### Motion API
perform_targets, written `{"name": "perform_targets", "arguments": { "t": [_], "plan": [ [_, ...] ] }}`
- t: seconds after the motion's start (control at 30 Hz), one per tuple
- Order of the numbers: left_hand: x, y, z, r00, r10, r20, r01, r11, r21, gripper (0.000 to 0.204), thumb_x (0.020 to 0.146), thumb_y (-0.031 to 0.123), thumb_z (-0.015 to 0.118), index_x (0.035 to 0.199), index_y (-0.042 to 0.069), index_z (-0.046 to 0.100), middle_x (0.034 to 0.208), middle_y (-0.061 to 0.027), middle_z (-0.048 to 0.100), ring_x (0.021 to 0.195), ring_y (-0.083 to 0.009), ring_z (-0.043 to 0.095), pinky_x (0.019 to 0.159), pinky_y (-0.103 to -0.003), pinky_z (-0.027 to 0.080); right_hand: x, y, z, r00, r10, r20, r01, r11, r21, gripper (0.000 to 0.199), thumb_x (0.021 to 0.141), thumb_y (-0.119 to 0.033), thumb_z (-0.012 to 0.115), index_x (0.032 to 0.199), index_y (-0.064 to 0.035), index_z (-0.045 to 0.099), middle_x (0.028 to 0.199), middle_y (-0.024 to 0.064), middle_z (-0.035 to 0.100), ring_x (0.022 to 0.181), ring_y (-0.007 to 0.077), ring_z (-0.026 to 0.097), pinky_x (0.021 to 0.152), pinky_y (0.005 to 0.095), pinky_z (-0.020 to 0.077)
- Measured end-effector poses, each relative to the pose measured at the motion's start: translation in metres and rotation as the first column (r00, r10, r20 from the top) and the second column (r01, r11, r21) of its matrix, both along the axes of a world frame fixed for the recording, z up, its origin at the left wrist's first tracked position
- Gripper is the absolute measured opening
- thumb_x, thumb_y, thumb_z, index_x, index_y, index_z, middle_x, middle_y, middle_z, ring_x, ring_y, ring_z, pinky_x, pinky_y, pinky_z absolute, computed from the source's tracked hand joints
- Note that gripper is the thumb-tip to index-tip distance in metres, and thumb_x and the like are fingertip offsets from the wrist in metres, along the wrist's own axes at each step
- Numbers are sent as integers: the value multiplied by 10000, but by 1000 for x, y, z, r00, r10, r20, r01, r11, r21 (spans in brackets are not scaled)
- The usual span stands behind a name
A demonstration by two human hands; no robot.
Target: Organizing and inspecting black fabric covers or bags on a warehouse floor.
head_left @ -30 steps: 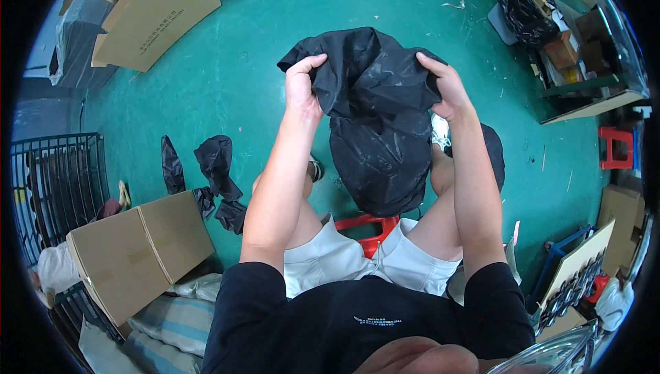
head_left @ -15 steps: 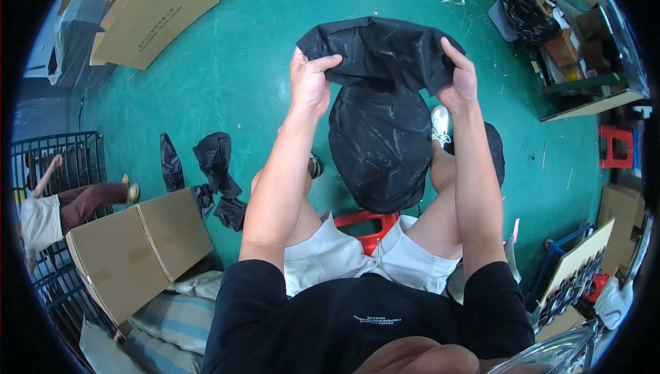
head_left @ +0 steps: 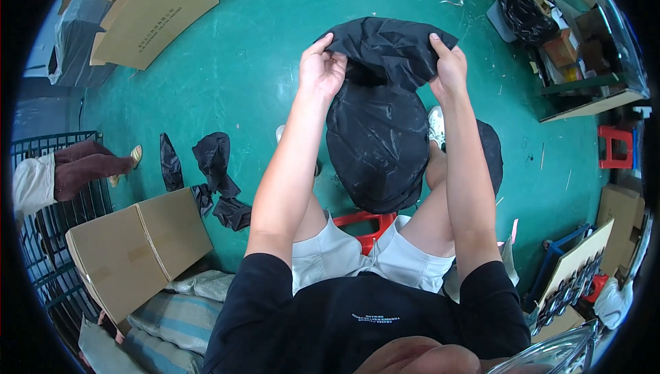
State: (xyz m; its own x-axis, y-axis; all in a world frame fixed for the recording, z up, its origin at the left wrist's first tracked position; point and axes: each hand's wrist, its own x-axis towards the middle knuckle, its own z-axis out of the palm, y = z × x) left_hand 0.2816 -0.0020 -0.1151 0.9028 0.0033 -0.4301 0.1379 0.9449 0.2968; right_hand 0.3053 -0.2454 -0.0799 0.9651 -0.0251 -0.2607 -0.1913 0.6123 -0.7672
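I sit on a red stool (head_left: 363, 225) above a green floor and hold up a black plastic bag (head_left: 378, 126) in front of my knees. My left hand (head_left: 320, 70) grips the bag's top edge on the left. My right hand (head_left: 448, 64) grips the top edge on the right. The upper part of the bag is folded over between both hands, and the bag's full rounded body hangs down over my legs. Another black bag (head_left: 489, 154) lies on the floor by my right foot, partly hidden by my arm.
A closed cardboard box (head_left: 134, 250) stands at my left with loose black bags (head_left: 218, 174) beside it. A larger open carton (head_left: 155, 13) lies at the far left. Another person's leg (head_left: 75, 168) shows at the left edge. Shelves, a black bag and boxes crowd the right side (head_left: 564, 44).
Both hands have lifted the bag's top edge higher and further from me, and the upper part has been folded over between them. A person's leg has come in at the left.
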Motion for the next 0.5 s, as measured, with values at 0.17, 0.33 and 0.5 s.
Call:
{"name": "perform_targets", "arguments": {
  "t": [0.17,0.33,0.5],
  "plan": [
    [59,-17,-20,993,15,-121,10,980,199,125,940,178,600,917,55,585,811,-49,618,633,-139,549,571,-220,463,42,17,-27,998,-63,-15,62,997,-48,132,933,-29,559,1041,43,584,1013,157,666,919,270,666,809,389,556],
    [95,12,14,998,54,30,-61,919,390,147,924,219,633,912,78,593,836,-27,628,678,-128,565,570,-227,465,84,28,7,997,-70,-13,69,996,-57,129,936,-19,549,1035,62,560,1017,165,659,920,280,662,808,407,555],
    [74,-2,35,986,37,160,-91,936,340,114,931,216,634,940,108,597,875,-13,629,728,-121,573,599,-230,467,83,14,9,995,-75,72,77,997,-12,187,954,-114,586,1030,56,572,1019,142,643,895,239,642,795,384,535]
  ]
}}
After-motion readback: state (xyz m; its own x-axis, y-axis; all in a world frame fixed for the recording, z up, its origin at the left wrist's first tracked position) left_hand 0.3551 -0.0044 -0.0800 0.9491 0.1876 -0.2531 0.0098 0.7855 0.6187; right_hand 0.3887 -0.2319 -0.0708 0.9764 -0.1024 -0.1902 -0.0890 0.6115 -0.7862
